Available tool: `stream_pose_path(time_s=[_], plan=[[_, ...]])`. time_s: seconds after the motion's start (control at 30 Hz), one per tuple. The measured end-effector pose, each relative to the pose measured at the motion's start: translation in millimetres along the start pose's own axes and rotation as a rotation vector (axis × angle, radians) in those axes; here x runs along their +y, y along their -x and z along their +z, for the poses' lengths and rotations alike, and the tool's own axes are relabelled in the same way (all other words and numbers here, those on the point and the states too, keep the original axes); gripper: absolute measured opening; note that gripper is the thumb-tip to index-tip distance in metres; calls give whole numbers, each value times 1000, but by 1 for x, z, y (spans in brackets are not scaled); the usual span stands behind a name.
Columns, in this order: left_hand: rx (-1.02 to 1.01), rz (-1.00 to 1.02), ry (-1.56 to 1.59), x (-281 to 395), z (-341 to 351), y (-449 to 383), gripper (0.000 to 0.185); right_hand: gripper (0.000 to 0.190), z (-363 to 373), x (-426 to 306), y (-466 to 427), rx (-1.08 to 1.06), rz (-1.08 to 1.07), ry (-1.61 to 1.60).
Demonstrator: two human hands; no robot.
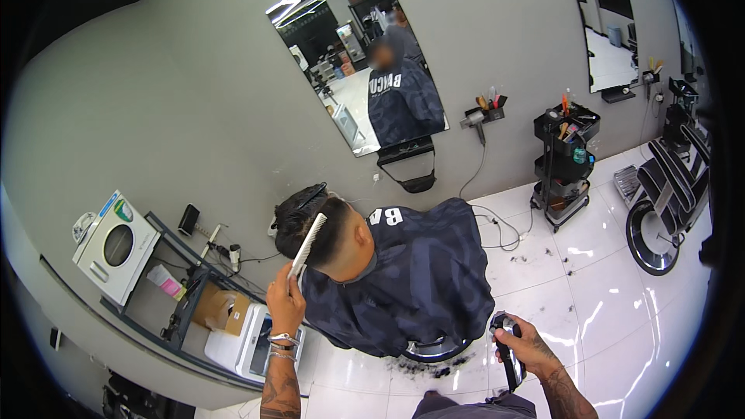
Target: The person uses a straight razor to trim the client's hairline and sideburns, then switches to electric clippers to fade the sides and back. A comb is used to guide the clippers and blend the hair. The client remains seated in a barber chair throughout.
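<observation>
My left hand (pixel 285 302) grips a white comb (pixel 308 244) by its lower end, its teeth at the back of a seated person's dark hair (pixel 329 233). A dark clip (pixel 312 195) holds the longer hair on top; the side above the ear is cut very short. The person wears a dark patterned barber cape (pixel 407 279) with white lettering. At the lower right, away from the head, my right hand (pixel 527 343) is closed around a black and silver hair clipper (pixel 508 352). Whether the clipper runs cannot be told.
A wall mirror (pixel 355 58) hangs ahead, a hair dryer (pixel 474 120) in a holder beside it. At right stand a black trolley (pixel 561 163) and another barber chair (pixel 669 186). Shelving with a small white cabinet (pixel 116 247) is at left. Cut hair (pixel 433 365) lies on the tiles.
</observation>
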State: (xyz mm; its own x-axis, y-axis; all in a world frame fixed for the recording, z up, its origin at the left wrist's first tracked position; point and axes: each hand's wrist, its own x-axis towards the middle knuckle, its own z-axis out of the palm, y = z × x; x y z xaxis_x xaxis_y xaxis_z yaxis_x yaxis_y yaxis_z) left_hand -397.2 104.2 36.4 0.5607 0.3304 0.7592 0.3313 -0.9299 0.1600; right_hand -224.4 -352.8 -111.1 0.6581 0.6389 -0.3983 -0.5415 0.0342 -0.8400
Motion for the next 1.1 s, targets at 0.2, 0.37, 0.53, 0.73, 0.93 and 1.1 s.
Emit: stream_pose_path(time_s=[0.2,0.37,0.53,0.73,0.93,1.1], plan=[[-5,88,4,-22,29,24,28,68,89,6,-22,-42,-14,33],[-42,160,-21,-38,44,42,27,75,163,-13,-47,-250,37,54],[-45,-379,708,-4,53,76,16,88,180,-71,-71,-385,-212,153],[229,-792,1470,110,126,71,10,89,157,-144,-160,-605,-245,103],[766,-1161,1690,169,219,-17,35,83,153,-187,-249,-911,-83,158],[813,-1364,1551,174,242,-50,72,80,174,-200,-284,-1015,-54,300]])
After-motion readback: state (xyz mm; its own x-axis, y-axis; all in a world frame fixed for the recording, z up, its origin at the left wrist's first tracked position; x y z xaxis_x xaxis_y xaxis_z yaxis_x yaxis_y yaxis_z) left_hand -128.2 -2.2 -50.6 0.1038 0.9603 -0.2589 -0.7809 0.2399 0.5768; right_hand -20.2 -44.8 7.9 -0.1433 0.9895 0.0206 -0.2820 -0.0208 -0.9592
